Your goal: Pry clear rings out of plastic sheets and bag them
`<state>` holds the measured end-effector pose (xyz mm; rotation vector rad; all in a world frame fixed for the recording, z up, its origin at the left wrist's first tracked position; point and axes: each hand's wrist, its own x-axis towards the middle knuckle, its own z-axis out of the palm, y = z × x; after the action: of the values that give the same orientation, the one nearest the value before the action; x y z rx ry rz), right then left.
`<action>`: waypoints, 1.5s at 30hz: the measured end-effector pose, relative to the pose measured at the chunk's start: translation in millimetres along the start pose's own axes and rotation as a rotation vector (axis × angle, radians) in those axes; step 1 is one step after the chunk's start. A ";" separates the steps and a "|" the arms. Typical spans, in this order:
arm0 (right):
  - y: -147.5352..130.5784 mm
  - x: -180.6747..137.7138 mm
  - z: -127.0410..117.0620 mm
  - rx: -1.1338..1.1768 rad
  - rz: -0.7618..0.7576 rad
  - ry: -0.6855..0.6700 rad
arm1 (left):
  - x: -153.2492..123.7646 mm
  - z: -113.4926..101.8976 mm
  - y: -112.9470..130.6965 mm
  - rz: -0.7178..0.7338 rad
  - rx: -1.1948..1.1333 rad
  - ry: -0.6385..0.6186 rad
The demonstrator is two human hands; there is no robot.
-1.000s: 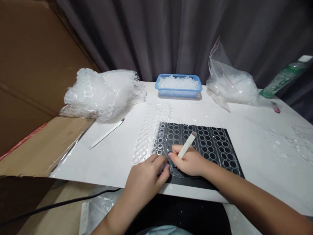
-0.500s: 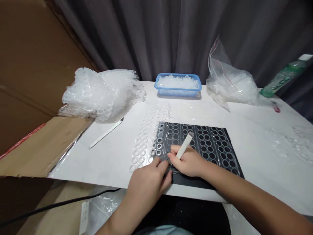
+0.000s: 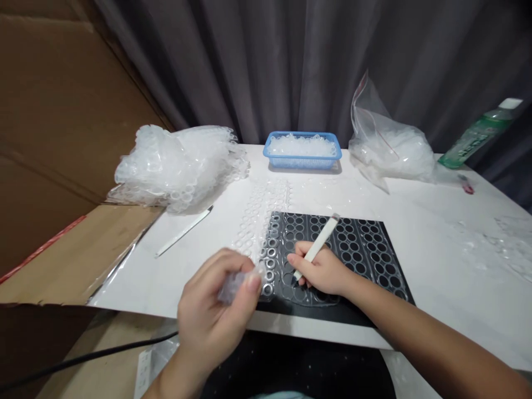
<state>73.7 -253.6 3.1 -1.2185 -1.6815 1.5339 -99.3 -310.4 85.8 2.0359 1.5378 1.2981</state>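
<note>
A clear plastic sheet of small rings [image 3: 266, 221] lies over a black mat [image 3: 374, 249] on the white table [image 3: 436, 260]. My right hand [image 3: 322, 269] rests on the sheet and grips a white pen-like tool [image 3: 318, 246], its tip down on the rings. My left hand [image 3: 216, 305] is raised above the table's near edge, fingers pinched on a small clear plastic piece [image 3: 233, 285].
A heap of clear ring sheets [image 3: 178, 163] sits at the left, with a white blade [image 3: 183, 233] beside it. A blue basket [image 3: 302, 157], a clear bag [image 3: 390, 147] and a green bottle [image 3: 477, 133] stand at the back. Cardboard [image 3: 62, 138] flanks the left.
My left hand has lifted off the sheet and pulled back toward me with a small clear piece pinched in it. My right hand stays on the sheet with the tool.
</note>
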 end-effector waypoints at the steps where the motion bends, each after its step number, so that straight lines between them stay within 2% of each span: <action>1: -0.8 1.8 0.3 0.092 0.031 0.030 | 16.5 5.4 2.5 0.047 0.005 0.044; 3: -2.3 6.1 1.1 0.207 0.055 0.113 | 57.4 24.1 0.4 0.160 0.041 0.083; 4: -2.9 8.3 1.5 0.235 0.057 0.148 | 81.1 36.7 -3.9 0.183 0.072 0.055; 7: -3.4 13.4 1.3 0.220 0.027 0.215 | 156.7 81.1 -25.6 0.182 0.129 -0.143; 9: -2.5 14.5 -0.2 0.026 -0.120 0.253 | 202.7 109.9 -42.2 0.104 0.238 -0.304; 10: -1.7 14.5 -1.1 -0.138 -0.251 0.280 | 222.5 122.4 -50.1 0.057 0.303 -0.346; 12: 0.7 14.1 -2.1 -0.522 -0.561 0.339 | 255.8 142.1 -64.2 0.031 0.360 -0.369; 14: 3.5 14.7 -1.5 -0.792 -0.792 0.395 | 282.4 154.4 -76.3 0.009 0.399 -0.371; 16: 6.3 17.0 0.6 -0.874 -0.894 0.462 | 305.0 160.2 -87.1 -0.023 0.427 -0.369; 19: 11.0 23.6 4.2 -0.883 -0.934 0.534 | 332.3 160.2 -103.8 -0.097 0.454 -0.356; 21: 15.3 28.3 5.6 -0.910 -0.927 0.509 | 345.0 157.0 -116.1 -0.140 0.466 -0.354; 25: 23.2 32.2 4.9 -0.943 -0.884 0.357 | 359.4 151.0 -138.9 -0.162 0.512 -0.396; 29: 21.5 28.1 1.7 -0.905 -0.833 0.339 | 364.9 153.4 -148.2 -0.042 0.575 -0.462; 32: 16.9 25.3 -2.2 -0.878 -0.791 0.359 | 364.6 159.3 -145.7 0.075 0.575 -0.508; 38: 14.5 21.3 -12.3 -0.829 -0.840 0.249 | 364.3 173.1 -137.4 0.286 0.539 -0.571; 45: 19.6 20.7 -11.5 -0.825 -0.900 0.263 | 366.5 174.5 -118.8 0.318 0.519 -0.652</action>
<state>79.5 -231.2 -17.1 -0.7233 -2.2750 0.1269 -26.0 106.2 86.1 2.7264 1.3440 0.2163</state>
